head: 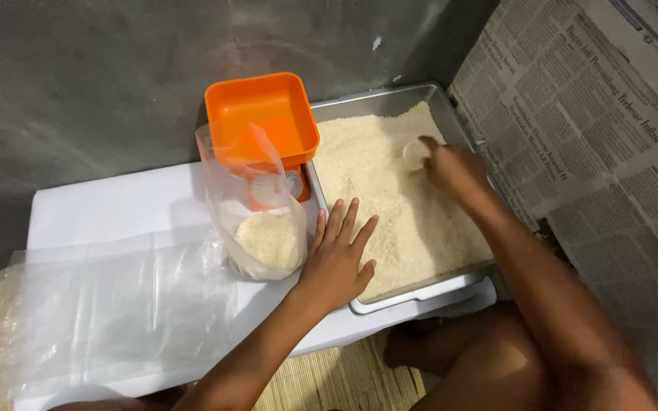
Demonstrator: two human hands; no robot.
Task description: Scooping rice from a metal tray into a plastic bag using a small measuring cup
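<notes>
Nearby, orange scale [264, 122] stands just left of metal tray [451, 114], clear plastic bag [257, 205] partly filled with rice leaning against scale front; loose plastic sheets [93, 312] spread on white surface [116, 202]; newspaper [603, 129] covers wall at right. Tray heaped with white rice [397, 198]. Left hand [338, 259] flat, fingers spread wide, on tray's near-left edge and rice. Right hand [455, 171] closed around small pale scoop [414, 154], dipped in rice at tray's far side

Probably a home floor: woven mat [329, 388], newspaper-lined wall [595, 129], rice tray [420, 293].
</notes>
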